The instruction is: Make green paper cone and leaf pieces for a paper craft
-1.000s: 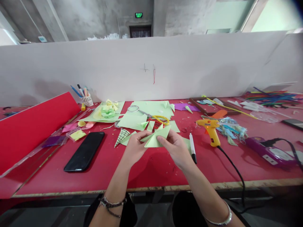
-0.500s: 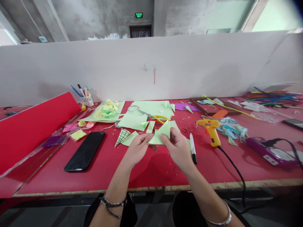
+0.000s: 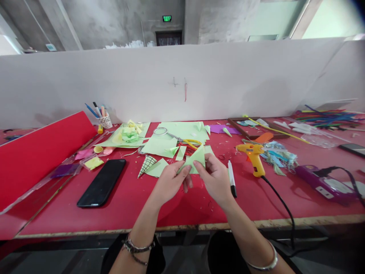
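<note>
Between my two hands is a piece of light green paper [image 3: 197,159], partly folded over with a pointed corner standing up. My left hand [image 3: 172,178] pinches its lower left side between thumb and fingers. At the right side my right hand [image 3: 213,175] grips it, thumb pressed on the front and fingers behind. Just beyond lie yellow-handled pliers [image 3: 191,143] and a small green paper strip [image 3: 181,153]. A grid-patterned paper cone [image 3: 147,166] and a cut green paper piece [image 3: 157,168] rest left of my hands. Right of them is a marker [image 3: 232,177].
A black phone [image 3: 102,183] lies at left by a slanted red board [image 3: 42,152]. On the right are a yellow glue gun [image 3: 254,156] with a cord, a purple power strip [image 3: 325,182] and a brown tray [image 3: 256,131]. Green sheets [image 3: 182,129] spread at the back.
My left hand has shifted slightly right and in along the paper, its thumb now nearer my right thumb. The paper's left part has been drawn inward. My right hand stays nearly in place.
</note>
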Action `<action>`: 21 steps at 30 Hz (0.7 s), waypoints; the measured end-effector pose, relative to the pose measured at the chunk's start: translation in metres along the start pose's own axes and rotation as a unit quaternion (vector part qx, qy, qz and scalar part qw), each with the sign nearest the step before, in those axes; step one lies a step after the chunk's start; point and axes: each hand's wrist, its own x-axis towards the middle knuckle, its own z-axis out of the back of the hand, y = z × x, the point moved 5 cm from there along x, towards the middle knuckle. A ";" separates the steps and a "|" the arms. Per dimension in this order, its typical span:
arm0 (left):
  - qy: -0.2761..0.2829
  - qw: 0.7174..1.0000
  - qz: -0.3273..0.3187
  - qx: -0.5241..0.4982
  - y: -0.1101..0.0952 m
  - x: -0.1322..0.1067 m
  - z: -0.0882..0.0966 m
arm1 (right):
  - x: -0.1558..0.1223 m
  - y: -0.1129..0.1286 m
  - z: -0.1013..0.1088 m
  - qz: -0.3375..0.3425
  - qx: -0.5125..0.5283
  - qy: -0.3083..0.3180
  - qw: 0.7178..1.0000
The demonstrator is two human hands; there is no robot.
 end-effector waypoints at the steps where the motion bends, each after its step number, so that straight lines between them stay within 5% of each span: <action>1: 0.002 1.000 0.000 -0.002 0.000 0.000 0.000 | 0.000 -0.001 0.000 -0.009 0.023 -0.005 1.000; 6: -0.003 1.000 -0.013 0.021 -0.002 0.000 0.001 | 0.001 0.000 0.002 -0.005 0.096 0.009 0.995; 13: -0.119 0.986 -0.043 0.106 -0.003 -0.001 0.013 | -0.001 0.004 -0.010 -0.006 0.125 0.072 0.989; 21: -0.044 0.994 -0.037 0.092 -0.004 -0.002 0.011 | 0.001 -0.005 -0.009 -0.081 0.104 0.124 0.983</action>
